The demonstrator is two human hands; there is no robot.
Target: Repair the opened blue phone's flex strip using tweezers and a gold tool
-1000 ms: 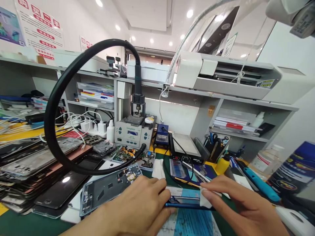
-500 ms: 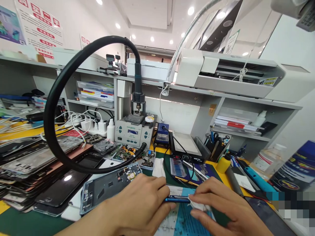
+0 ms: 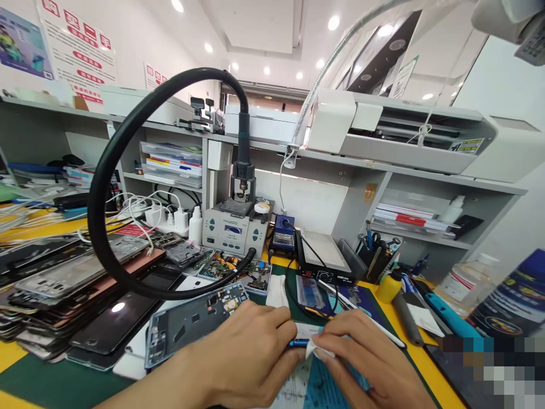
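Observation:
My left hand (image 3: 249, 352) is curled round the left end of a thin blue phone frame (image 3: 297, 343), which it holds on edge over the bench. My right hand (image 3: 366, 363) pinches a small white cloth (image 3: 314, 347) against the frame's edge, close to my left fingers. Most of the frame is hidden behind the two hands. Under them lies a blue printed mat (image 3: 317, 386) on the green work mat (image 3: 51, 383).
An opened phone chassis (image 3: 193, 321) lies just left of my hands. Stacked phones and screens (image 3: 72, 295) fill the left. A black hose loop (image 3: 106, 187) arches over a rework station (image 3: 233, 230). Behind stand a hot plate (image 3: 323, 258), tool cup (image 3: 377, 258), yellow bottle (image 3: 388, 284) and blue tool (image 3: 443, 315).
My right hand has slid the white cloth leftwards along the frame's edge, from its right end to near my left fingers. The left hand has kept its hold.

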